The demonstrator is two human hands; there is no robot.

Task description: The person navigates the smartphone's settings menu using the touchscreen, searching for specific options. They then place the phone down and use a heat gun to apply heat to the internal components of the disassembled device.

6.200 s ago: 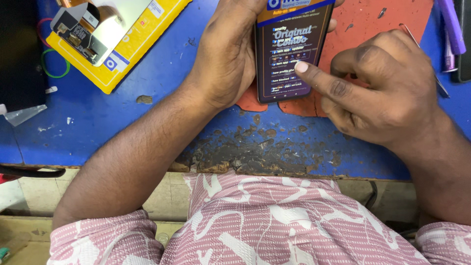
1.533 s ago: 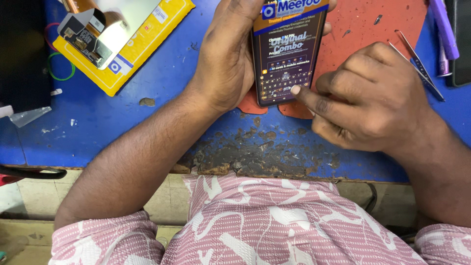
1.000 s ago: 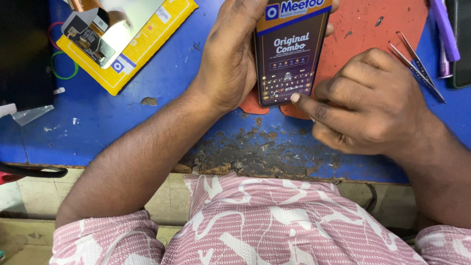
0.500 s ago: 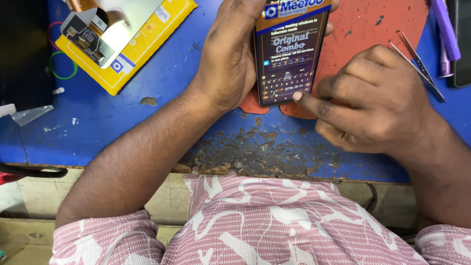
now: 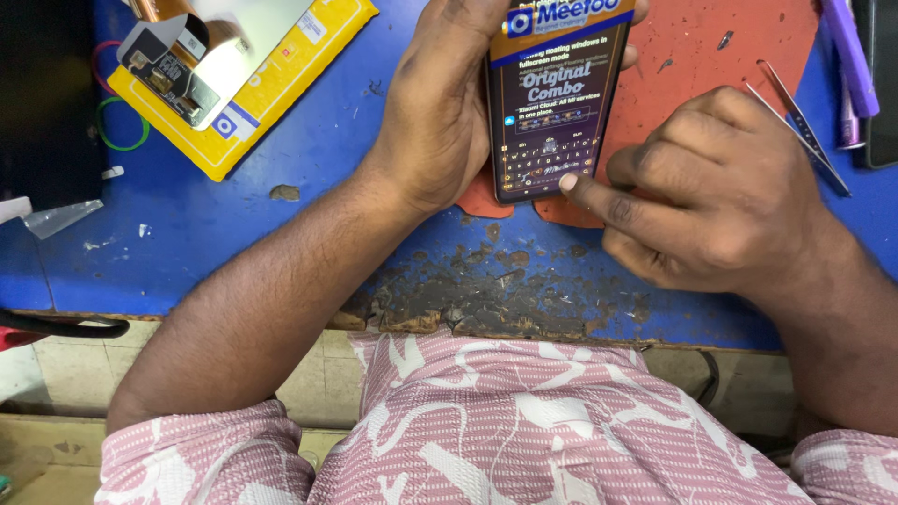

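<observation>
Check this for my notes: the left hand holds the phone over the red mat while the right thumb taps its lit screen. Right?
Not quite. The head view shows the right hand tapping with its index finger, not the thumb. The left hand does hold the phone over the red mat, and the screen is lit.

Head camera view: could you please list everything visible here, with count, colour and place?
smartphone: one, dark with lit screen, top centre, over the red mat
red mat: one, red, upper right of the bench
workbench: one, blue with worn, chipped front edge, across the view
yellow box: one, yellow, upper left, with a shiny panel on top
rubber band: one, green, left of the yellow box
tweezers: one pair, metal, right, beside the right hand
purple tool: one, purple, top right
shirt: one, pink and white pattern, bottom
left hand: one, wrapped around the smartphone's left edge
right hand: one, index fingertip touching the lower screen
</observation>
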